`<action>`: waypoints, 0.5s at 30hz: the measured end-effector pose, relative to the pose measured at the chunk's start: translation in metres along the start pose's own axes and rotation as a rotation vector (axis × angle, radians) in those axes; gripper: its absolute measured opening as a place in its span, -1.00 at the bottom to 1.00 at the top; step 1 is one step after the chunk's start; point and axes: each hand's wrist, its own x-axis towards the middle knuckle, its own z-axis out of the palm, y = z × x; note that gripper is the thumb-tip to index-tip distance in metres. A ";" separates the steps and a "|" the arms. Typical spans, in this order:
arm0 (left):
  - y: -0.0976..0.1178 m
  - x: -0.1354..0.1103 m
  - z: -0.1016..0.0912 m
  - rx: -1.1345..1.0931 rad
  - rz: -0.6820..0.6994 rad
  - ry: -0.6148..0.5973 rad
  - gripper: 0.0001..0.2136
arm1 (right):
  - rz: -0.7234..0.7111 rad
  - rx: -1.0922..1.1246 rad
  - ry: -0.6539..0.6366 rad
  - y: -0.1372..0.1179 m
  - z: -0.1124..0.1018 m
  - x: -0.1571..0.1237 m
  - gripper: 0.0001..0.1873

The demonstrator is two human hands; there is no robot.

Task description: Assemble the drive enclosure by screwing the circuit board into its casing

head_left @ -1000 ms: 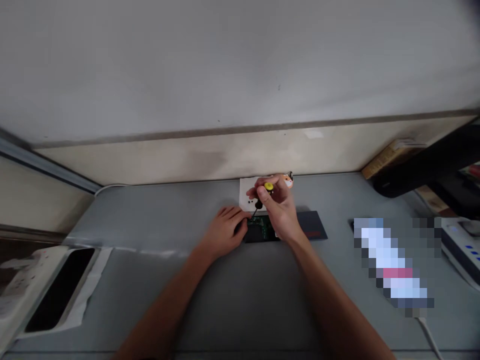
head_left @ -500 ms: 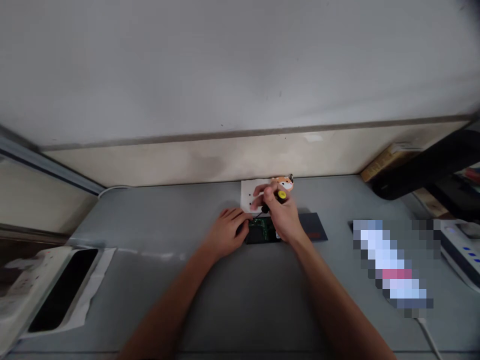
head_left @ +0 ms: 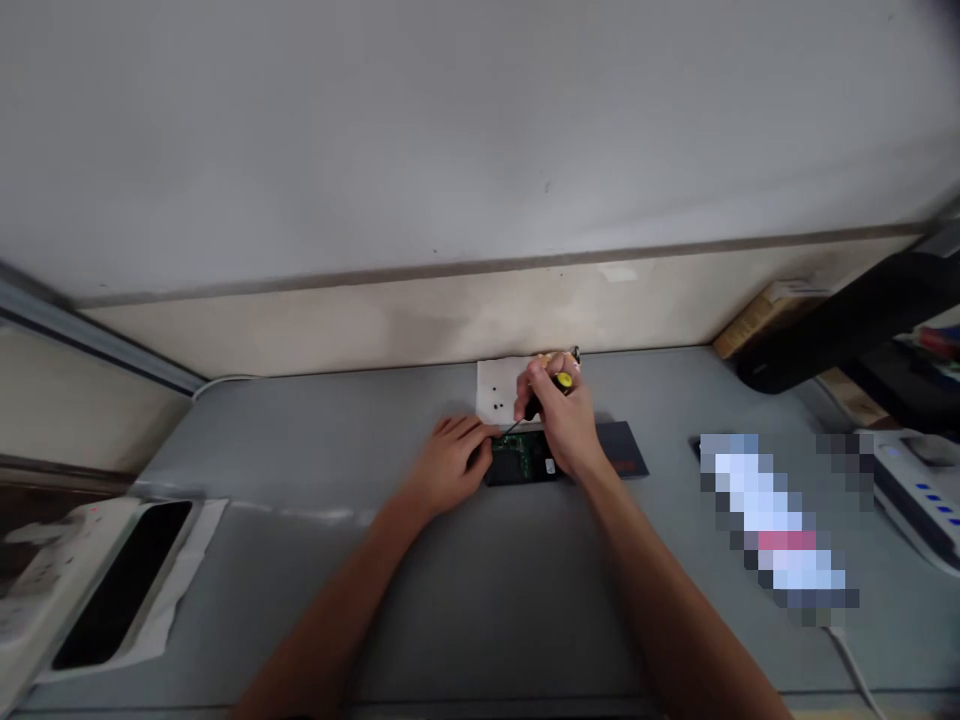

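Observation:
A green circuit board [head_left: 513, 448] in a flat black case lies on the grey table. My left hand [head_left: 450, 465] grips its left end, thumb at the near corner and fingers along the far edge. In my right hand [head_left: 566, 415] is a screwdriver [head_left: 532, 407] with a black handle and yellow end cap. Its thin shaft slants down to the board's far left corner, close to my left fingertips. Behind the board, a white paper [head_left: 491, 375] carries several small dark pieces, probably screws. A dark flat panel [head_left: 624, 448] lies to the right, partly covered by my right hand.
A phone [head_left: 124, 585] rests on white paper beside a white power strip [head_left: 60, 570] at left. A pixelated device [head_left: 780, 530] with a cable lies at right, near another power strip [head_left: 919, 490]. A black cylinder [head_left: 817, 330] and a book [head_left: 765, 315] stand by the wall.
My right fingers have closed in around the screwdriver handle, uncovering more of the white paper and its small dark pieces. My left hand stays on the board. The view has shifted slightly.

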 end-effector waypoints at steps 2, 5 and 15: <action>0.000 0.000 0.000 0.003 0.002 -0.001 -0.76 | -0.054 -0.059 0.005 0.002 -0.001 0.001 -0.43; 0.000 0.000 0.000 0.010 0.005 0.007 -0.76 | -0.059 -0.010 -0.056 0.001 0.001 0.002 -0.47; 0.000 0.000 -0.001 0.001 -0.004 -0.005 -0.75 | -0.046 -0.110 -0.144 -0.006 0.005 -0.007 -0.44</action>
